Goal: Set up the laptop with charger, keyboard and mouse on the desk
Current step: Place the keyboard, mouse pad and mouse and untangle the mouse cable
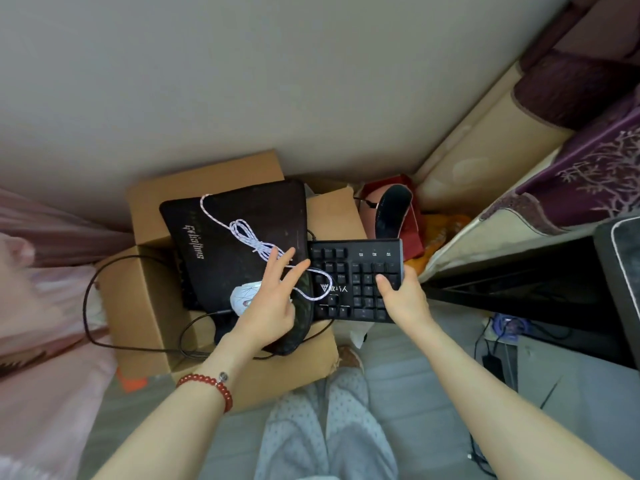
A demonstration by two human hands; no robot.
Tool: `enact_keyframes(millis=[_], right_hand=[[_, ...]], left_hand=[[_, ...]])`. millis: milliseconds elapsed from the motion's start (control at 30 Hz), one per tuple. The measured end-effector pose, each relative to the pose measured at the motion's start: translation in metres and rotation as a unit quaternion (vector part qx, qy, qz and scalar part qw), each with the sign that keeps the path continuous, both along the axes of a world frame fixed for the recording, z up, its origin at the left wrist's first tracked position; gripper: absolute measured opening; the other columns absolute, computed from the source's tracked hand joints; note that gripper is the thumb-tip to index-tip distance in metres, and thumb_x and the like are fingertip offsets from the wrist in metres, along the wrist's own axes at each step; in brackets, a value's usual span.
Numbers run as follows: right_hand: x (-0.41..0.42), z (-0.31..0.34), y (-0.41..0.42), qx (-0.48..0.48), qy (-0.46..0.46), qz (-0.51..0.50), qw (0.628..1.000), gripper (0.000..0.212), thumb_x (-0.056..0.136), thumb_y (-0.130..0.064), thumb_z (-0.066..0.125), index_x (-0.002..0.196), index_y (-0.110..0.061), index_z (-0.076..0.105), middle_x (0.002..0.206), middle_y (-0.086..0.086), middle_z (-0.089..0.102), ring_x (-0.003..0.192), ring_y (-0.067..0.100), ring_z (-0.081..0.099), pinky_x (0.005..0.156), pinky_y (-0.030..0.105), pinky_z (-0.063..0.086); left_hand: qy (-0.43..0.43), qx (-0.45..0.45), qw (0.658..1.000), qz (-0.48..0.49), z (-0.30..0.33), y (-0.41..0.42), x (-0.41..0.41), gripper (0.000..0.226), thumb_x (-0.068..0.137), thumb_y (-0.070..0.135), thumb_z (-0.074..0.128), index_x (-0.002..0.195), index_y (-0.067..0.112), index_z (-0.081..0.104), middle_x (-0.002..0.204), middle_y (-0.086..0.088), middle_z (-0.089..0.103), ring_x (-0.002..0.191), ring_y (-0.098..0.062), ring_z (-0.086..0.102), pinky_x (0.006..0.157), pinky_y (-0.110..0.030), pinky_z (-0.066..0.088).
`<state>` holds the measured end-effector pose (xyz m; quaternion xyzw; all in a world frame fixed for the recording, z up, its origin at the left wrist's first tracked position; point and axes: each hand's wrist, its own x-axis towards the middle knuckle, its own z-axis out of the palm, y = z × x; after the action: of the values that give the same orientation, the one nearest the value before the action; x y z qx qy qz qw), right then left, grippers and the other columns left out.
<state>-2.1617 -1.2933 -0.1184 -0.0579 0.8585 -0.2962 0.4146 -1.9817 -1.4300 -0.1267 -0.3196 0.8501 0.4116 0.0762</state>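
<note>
An open cardboard box [149, 306] sits on a pale grey floor [415, 375], pushed against a plain light wall [277, 81]. Its flaps are folded outward at the far and near edges. Lying across the top of the box is a black mouse pad [235, 244] with pale lettering near its left edge. A white mouse [244, 296] rests on the pad's near edge, and its white braided cable [242, 233] lies partly bundled across the middle of the pad, one loop trailing over onto the keyboard. A thin black cable [100, 306] arcs out past the left edge of the box and runs back along its near side.

The black keyboard [356, 278] sticks out past the right edge of the box, number pad end toward the right. The right hand [401, 296] grips that end, thumb pressed on the keys and fingers curled under the edge. The left hand [273, 299] hovers over the near right corner of the mouse pad, fingers spread and open, holding nothing; a red bead bracelet [207, 386] circles its wrist.

Behind the keyboard a red bag [412, 230] holds a dark shoe insole [391, 213]. To the right stand a dark desk [519, 282] and purple patterned curtains [588, 161]. Pink fabric [41, 306] fills the left side. Dotted light trousers [322, 427] show at the bottom.
</note>
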Motion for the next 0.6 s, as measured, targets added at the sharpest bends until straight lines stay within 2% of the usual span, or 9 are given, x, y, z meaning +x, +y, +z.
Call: enact_keyframes(millis=[67,133,167,267,333,433,500,567,600], right_hand=[[0.001,-0.002,-0.001,0.000,0.004,-0.004,1.000,0.042,0.091,-0.027,0.053,0.128,-0.014,0.039,0.128,0.007,0.053,0.121,0.026,0.047,0.102,0.042,0.039],[0.002,-0.003,-0.001,0.000,0.010,-0.006,1.000,0.042,0.091,-0.027,0.053,0.128,-0.012,0.040,0.128,0.008,0.053,0.120,0.027,0.047,0.102,0.044,0.040],[0.002,-0.003,-0.001,0.001,0.010,-0.007,1.000,0.042,0.091,-0.027,0.053,0.127,-0.012,0.040,0.128,0.009,0.053,0.120,0.027,0.048,0.101,0.044,0.040],[0.002,-0.004,0.000,-0.002,0.012,-0.008,1.000,0.042,0.090,-0.026,0.053,0.128,-0.011,0.040,0.128,0.009,0.053,0.120,0.027,0.048,0.102,0.046,0.040],[0.002,-0.005,0.001,-0.003,0.010,-0.007,1.000,0.044,0.090,-0.027,0.053,0.129,-0.013,0.039,0.129,0.008,0.053,0.121,0.027,0.047,0.103,0.046,0.039],[0.001,-0.004,0.001,-0.002,0.010,-0.007,1.000,0.045,0.090,-0.028,0.053,0.130,-0.014,0.038,0.130,0.007,0.052,0.121,0.027,0.047,0.102,0.042,0.039],[0.001,-0.004,0.001,-0.001,0.011,-0.010,1.000,0.044,0.090,-0.028,0.054,0.129,-0.014,0.039,0.129,0.007,0.053,0.121,0.027,0.047,0.101,0.041,0.039],[0.002,-0.004,0.001,-0.006,0.011,-0.017,1.000,0.042,0.090,-0.028,0.054,0.127,-0.015,0.040,0.127,0.006,0.054,0.119,0.026,0.048,0.098,0.038,0.040],[0.002,-0.004,0.001,-0.007,0.010,-0.020,1.000,0.041,0.090,-0.028,0.054,0.126,-0.015,0.041,0.126,0.006,0.055,0.118,0.025,0.049,0.095,0.036,0.040]], left_hand=[[-0.014,-0.071,0.996,-0.054,-0.003,-0.006,0.006,0.053,0.084,-0.009,0.050,0.132,0.013,0.041,0.156,-0.006,0.011,0.144,-0.023,0.014,0.087,-0.026,0.045],[-0.039,-0.103,0.994,-0.019,-0.004,-0.009,0.003,0.040,0.084,-0.002,0.057,0.122,0.007,0.045,0.151,-0.010,0.019,0.117,-0.020,0.049,0.077,-0.027,0.048],[-0.043,-0.116,0.992,-0.006,-0.005,-0.009,0.001,0.038,0.084,0.001,0.060,0.120,0.005,0.046,0.147,-0.011,0.025,0.111,-0.016,0.050,0.077,-0.027,0.048],[-0.037,-0.180,0.982,-0.045,-0.013,-0.010,-0.008,0.037,0.076,0.001,0.069,0.111,0.000,0.055,0.130,-0.018,0.046,0.122,-0.033,0.044,0.086,-0.039,0.052],[-0.038,-0.202,0.976,-0.068,-0.014,-0.011,-0.011,0.036,0.072,0.000,0.071,0.106,-0.002,0.059,0.120,-0.020,0.055,0.118,-0.039,0.048,0.078,-0.043,0.055],[-0.007,-0.234,0.969,-0.077,-0.013,-0.017,-0.015,0.030,0.072,-0.003,0.072,0.101,-0.003,0.065,0.095,-0.019,0.065,0.089,-0.037,0.062,0.064,-0.040,0.056],[0.016,-0.291,0.951,-0.107,-0.011,-0.023,-0.021,0.024,0.066,-0.004,0.075,0.089,0.000,0.068,0.071,-0.013,0.063,0.065,-0.030,0.061,0.053,-0.034,0.051],[0.029,-0.350,0.924,-0.151,-0.006,-0.032,-0.030,0.005,0.073,0.001,0.067,0.075,0.006,0.068,0.059,-0.007,0.058,0.056,-0.026,0.056,0.049,-0.030,0.044],[0.033,-0.375,0.912,-0.162,-0.003,-0.036,-0.036,0.013,0.080,0.007,0.058,0.072,0.009,0.067,0.057,-0.005,0.057,0.055,-0.025,0.056,0.050,-0.030,0.042]])
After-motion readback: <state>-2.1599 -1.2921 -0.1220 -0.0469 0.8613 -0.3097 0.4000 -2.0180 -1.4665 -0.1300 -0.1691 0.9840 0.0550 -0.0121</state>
